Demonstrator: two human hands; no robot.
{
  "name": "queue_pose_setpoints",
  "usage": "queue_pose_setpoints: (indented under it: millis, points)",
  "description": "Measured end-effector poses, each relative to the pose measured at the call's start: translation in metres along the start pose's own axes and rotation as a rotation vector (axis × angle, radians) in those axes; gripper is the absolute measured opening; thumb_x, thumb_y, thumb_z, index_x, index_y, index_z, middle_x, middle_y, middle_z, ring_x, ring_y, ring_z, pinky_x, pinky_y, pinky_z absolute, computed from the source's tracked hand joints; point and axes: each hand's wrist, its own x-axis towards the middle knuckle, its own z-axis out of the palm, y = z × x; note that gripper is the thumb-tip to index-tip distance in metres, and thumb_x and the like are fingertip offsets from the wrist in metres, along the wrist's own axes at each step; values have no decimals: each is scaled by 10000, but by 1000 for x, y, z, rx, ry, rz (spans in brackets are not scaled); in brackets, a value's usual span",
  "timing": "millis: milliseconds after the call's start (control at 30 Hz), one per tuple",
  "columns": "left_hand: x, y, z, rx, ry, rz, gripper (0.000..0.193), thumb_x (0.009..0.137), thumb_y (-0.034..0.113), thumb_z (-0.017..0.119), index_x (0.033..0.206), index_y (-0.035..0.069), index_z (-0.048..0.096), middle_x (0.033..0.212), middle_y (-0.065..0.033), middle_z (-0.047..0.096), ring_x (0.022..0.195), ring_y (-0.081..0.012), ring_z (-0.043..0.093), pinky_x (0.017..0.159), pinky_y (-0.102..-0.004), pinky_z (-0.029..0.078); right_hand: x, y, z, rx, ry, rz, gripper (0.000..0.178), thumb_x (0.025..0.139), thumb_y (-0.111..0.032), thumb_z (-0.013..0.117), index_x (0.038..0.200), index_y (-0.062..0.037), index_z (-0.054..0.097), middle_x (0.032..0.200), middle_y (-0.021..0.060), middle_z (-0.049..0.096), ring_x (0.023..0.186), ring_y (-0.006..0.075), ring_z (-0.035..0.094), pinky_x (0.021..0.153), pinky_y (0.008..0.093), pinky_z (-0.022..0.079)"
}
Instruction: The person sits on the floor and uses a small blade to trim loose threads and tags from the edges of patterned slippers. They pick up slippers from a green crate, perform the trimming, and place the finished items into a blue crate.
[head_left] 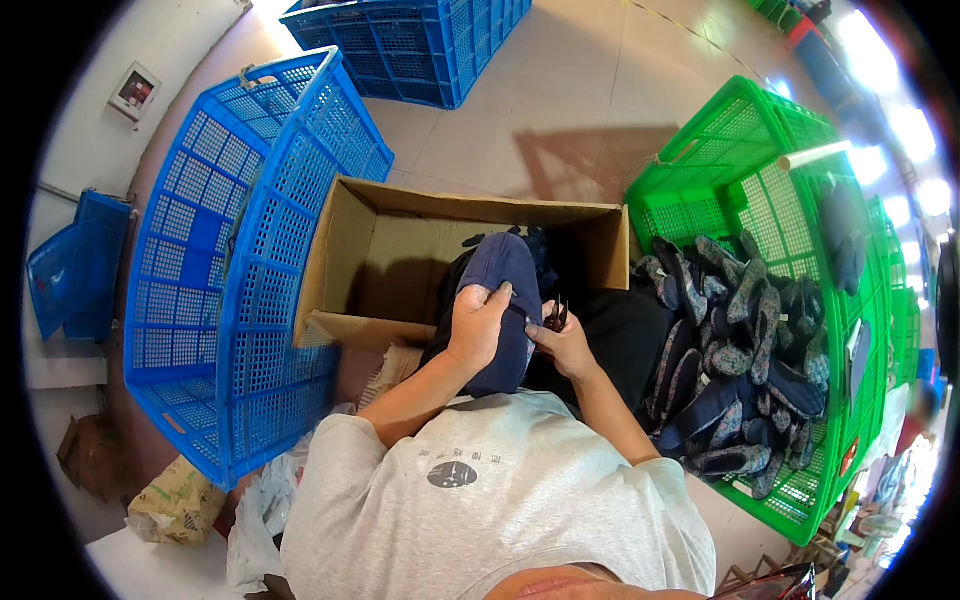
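Note:
A navy fabric slipper (500,262) lies lengthwise over my lap, its rounded end toward the carton. My left hand (478,325) grips it from the left, with the thumb laid across the fabric. At its right edge my right hand (566,345) pinches the cloth between thumb and finger. Tucked in that same hand is a small dark tool with two thin prongs, which looks like thread snips (560,314). The slipper's underside is hidden from view.
An open cardboard carton (400,240) stands before my knees with dark pieces inside. On the right, a green crate (700,180) holds many navy slippers with speckled lining (740,340). A blue crate (250,260) stands left; another blue crate (420,50) sits beyond the carton.

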Motion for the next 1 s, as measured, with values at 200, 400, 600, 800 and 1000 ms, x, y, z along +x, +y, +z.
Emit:
queue_pose_setpoints:
  millis: [200,400,600,800,1000]
  points:
    - [4,-37,-30,276,58,196,270,1001,154,595,802,48,447,748,41,410,703,-51,350,597,-243,358,8,36,9,-539,319,-252,216,807,-41,706,790,-53,491,716,27,519,667,144,504,609,292,419]
    - [-1,-26,-29,513,29,293,264,995,132,591,824,50,408,766,37,360,706,-69,318,607,-252,350,15,40,13,-867,430,-330,248,713,-52,706,737,-35,460,693,124,468,658,296,466,610,379,402]
    - [5,-41,-43,474,12,223,99,994,100,585,977,4,565,874,-4,563,806,-72,506,743,-234,463,13,44,11,-853,475,-301,257,718,-81,712,738,-35,460,700,141,478,666,319,487,616,405,403]
    - [4,-38,-40,320,-83,176,119,1011,63,537,1072,-22,593,1044,-50,609,1000,-124,592,965,-337,507,14,53,1,-817,462,-253,235,742,-90,699,745,-35,470,687,138,479,655,311,499,622,397,413]
    - [-16,-14,-32,474,-74,180,166,984,27,565,1125,-39,621,993,-97,666,898,-158,645,827,-299,543,10,50,4,-516,404,-111,180,857,-74,657,788,-43,493,625,50,524,556,147,524,545,313,439]
